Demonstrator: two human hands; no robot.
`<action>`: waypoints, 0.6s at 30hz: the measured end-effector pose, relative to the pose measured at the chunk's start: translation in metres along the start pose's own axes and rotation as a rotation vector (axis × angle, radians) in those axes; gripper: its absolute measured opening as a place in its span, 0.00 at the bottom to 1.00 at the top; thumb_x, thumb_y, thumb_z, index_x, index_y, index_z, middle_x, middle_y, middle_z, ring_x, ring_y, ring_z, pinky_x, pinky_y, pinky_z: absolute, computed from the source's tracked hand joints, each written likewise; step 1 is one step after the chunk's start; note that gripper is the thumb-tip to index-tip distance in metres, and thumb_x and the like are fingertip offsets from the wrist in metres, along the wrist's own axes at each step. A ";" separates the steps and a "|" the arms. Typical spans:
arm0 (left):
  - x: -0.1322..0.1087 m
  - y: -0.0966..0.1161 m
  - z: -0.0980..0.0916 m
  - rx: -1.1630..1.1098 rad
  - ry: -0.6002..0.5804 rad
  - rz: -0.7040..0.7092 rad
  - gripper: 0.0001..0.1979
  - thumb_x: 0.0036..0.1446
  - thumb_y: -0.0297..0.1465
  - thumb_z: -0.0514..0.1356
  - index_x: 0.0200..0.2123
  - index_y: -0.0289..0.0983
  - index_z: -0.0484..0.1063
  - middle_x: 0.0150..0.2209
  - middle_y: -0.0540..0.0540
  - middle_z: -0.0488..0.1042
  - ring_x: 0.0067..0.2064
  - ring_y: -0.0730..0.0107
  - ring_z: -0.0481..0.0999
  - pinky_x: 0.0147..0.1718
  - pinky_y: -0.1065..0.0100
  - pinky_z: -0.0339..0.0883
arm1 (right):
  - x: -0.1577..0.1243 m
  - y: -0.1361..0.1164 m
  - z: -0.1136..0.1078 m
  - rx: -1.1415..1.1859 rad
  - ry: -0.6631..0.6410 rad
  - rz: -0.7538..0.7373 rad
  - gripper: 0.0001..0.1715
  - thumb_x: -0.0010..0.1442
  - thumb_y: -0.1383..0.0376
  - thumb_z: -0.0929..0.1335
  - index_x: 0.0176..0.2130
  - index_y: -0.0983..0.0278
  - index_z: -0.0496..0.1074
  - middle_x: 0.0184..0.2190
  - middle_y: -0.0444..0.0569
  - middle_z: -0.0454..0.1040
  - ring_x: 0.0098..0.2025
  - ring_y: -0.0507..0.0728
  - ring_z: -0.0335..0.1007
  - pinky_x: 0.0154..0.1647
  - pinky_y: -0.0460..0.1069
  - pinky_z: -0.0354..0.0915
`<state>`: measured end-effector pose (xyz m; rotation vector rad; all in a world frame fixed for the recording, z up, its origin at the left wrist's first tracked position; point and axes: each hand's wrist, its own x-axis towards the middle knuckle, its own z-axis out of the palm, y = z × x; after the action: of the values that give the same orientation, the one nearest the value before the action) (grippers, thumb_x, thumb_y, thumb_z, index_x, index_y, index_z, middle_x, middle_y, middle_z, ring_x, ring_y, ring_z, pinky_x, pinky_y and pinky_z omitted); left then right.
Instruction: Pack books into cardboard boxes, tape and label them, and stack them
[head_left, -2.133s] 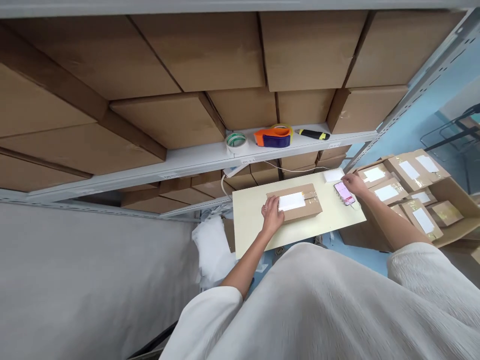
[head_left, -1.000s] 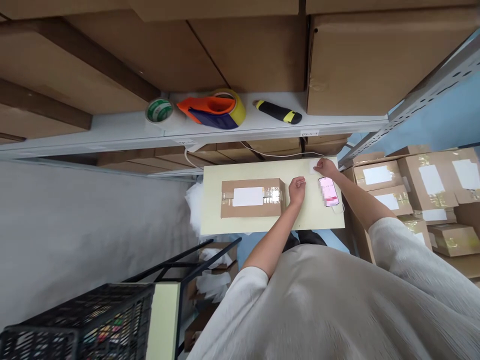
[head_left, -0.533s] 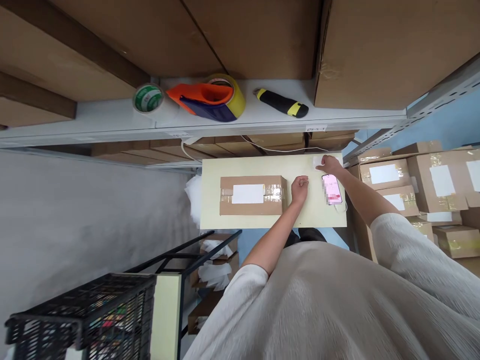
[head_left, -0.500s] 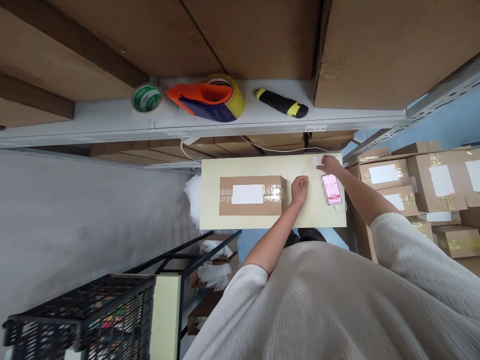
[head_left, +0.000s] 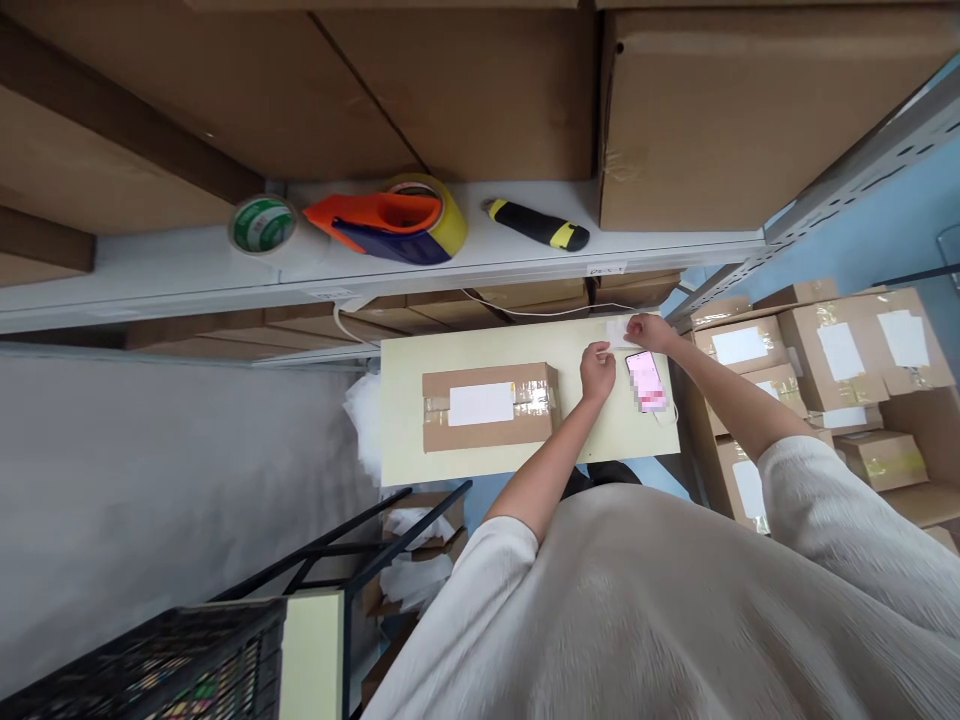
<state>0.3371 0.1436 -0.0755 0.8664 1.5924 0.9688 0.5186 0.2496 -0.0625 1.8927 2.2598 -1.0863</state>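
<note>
the person's right hand is at the back of the counter, thumb and fingers drawn together in a pinch on the edge of some white paper. the left hand hangs just beside it, fingers half curled; from here i can't tell whether they have hold of anything. the phone lies face up just in front of the right hand, its screen lit pink. over on the left part of the counter sits a taped carton with a white label on top, apart from both hands. on the shelf above rest a tape roll, an orange and blue tape dispenser and a black and yellow cutter.
</note>
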 end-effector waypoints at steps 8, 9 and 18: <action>0.020 0.028 0.024 0.058 -0.073 0.044 0.14 0.62 0.24 0.70 0.49 0.42 0.76 0.45 0.45 0.83 0.43 0.64 0.83 0.51 0.60 0.77 | -0.027 0.010 -0.023 0.147 0.134 -0.172 0.10 0.60 0.58 0.76 0.35 0.61 0.78 0.37 0.49 0.83 0.36 0.59 0.76 0.39 0.50 0.66; 0.021 0.030 0.026 0.056 -0.071 0.038 0.14 0.61 0.23 0.70 0.48 0.42 0.76 0.42 0.47 0.82 0.42 0.65 0.82 0.51 0.60 0.77 | -0.029 0.011 -0.023 0.152 0.134 -0.170 0.11 0.61 0.57 0.76 0.35 0.61 0.78 0.37 0.49 0.83 0.36 0.59 0.76 0.39 0.51 0.66; 0.023 0.036 0.024 0.039 -0.039 0.019 0.11 0.58 0.21 0.68 0.40 0.43 0.77 0.30 0.54 0.76 0.35 0.68 0.79 0.46 0.63 0.74 | -0.038 0.031 -0.029 0.050 0.158 -0.137 0.07 0.65 0.60 0.74 0.39 0.62 0.81 0.41 0.53 0.82 0.40 0.61 0.76 0.44 0.53 0.68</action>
<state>0.3583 0.1825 -0.0554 0.9234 1.5771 0.9309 0.5682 0.2316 -0.0402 1.9324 2.5029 -1.0516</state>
